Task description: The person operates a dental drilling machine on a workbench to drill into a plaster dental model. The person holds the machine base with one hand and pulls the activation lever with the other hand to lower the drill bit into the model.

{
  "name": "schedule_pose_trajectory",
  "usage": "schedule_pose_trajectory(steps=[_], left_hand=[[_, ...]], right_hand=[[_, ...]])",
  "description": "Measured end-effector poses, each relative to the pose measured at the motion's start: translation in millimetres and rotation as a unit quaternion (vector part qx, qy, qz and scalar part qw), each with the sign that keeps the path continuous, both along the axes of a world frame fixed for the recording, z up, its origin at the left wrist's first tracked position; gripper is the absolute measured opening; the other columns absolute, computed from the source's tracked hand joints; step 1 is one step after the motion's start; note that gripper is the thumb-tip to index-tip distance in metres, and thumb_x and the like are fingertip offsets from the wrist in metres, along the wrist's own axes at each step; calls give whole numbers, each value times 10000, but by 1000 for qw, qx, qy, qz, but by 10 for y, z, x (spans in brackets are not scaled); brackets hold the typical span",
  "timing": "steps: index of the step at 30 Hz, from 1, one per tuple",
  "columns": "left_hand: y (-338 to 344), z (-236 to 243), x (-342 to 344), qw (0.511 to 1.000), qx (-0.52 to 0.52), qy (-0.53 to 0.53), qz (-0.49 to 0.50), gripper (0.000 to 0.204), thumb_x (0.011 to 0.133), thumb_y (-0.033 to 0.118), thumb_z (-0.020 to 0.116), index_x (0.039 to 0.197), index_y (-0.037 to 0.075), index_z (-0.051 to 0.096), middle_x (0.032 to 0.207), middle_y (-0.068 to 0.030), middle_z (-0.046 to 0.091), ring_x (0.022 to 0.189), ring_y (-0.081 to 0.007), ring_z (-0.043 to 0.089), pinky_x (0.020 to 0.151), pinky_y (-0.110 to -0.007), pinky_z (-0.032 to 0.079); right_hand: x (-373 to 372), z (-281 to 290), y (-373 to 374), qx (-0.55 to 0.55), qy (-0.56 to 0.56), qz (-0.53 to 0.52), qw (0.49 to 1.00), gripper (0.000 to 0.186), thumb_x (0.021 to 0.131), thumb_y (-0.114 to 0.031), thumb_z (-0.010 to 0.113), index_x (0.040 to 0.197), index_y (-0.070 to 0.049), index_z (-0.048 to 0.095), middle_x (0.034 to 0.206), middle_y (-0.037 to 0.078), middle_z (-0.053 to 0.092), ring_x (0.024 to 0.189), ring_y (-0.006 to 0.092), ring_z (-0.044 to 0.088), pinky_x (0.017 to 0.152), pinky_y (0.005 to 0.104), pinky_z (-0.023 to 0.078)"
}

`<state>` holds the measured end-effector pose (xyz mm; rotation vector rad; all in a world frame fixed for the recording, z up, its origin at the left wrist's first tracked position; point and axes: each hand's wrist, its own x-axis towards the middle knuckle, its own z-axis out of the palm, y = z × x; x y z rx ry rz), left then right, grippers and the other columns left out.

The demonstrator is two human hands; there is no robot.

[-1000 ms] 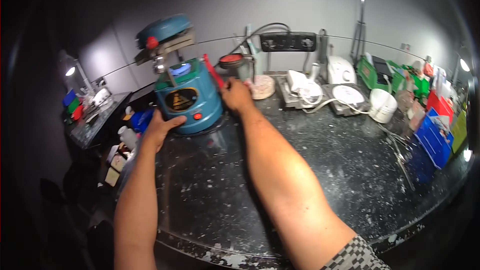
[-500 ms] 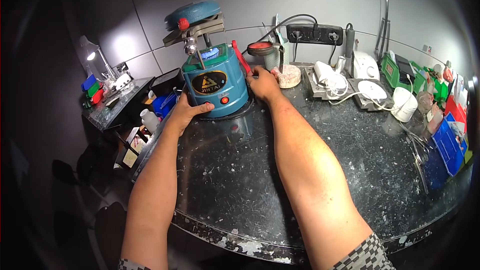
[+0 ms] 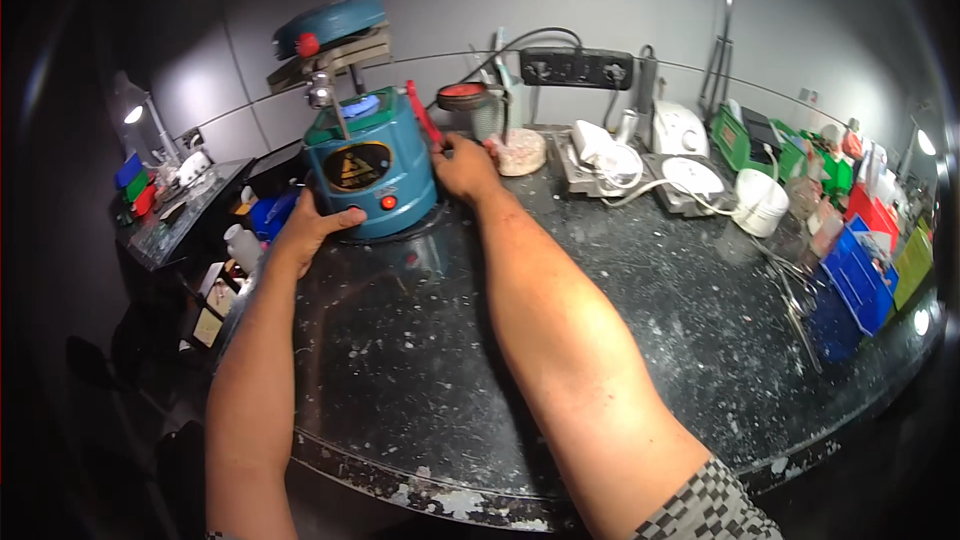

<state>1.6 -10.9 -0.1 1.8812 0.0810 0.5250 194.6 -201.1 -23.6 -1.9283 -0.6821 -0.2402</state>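
View rightward, hands (still outstretched) at machine.

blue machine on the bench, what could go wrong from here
The left hand has its thumb at the front of the blue machine, near the red button, which it might press by accident. The right hand is close to the red lever and could bump it. The raised blue top might pinch a hand if it came down.
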Motion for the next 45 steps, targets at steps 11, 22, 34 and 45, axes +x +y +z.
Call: schedule_pose_trajectory(steps=[11, 22, 34, 45], left_hand=[[-38, -56, 136, 999, 37, -2, 4, 1061, 617, 265, 941, 1464, 77, 331, 1389, -102, 496, 1315, -248, 458, 1124, -375, 335], [-76, -19, 131, 999, 50, 6, 6, 1073, 633, 242, 937, 1484, 57, 310, 1396, -105, 490, 1302, -240, 469, 1109, -363, 355], [-73, -2, 104, 1000, 29, 8, -2, 1091, 612, 224, 949, 1468, 31, 300, 1383, -143, 516, 1287, -250, 499, 1091, -370, 402], [-25, -15, 139, 998, 53, 12, -6, 1116, 630, 268, 940, 1498, 51, 274, 1414, -116, 473, 1327, -252, 448, 1136, -370, 331]], right_hand=[[114, -46, -4, 16, 16, 21, 1000, 242, 889, -233, 645, 1063, -68, 680, 1054, 192, 711, 1031, 345, 670, 917, 406, 499], [117, -38, -39, -6, 27, 22, 999, 292, 897, -234, 632, 1143, -104, 723, 1113, 177, 713, 1075, 328, 674, 961, 408, 507], [76, -24, -25, -37, 9, 16, 999, 285, 908, -223, 635, 1160, -115, 716, 1125, 168, 709, 1076, 325, 673, 961, 404, 507], [188, -67, 26, -17, 7, 15, 1000, 278, 884, -177, 647, 1133, -69, 588, 1030, 175, 705, 1029, 358, 667, 916, 437, 500]])
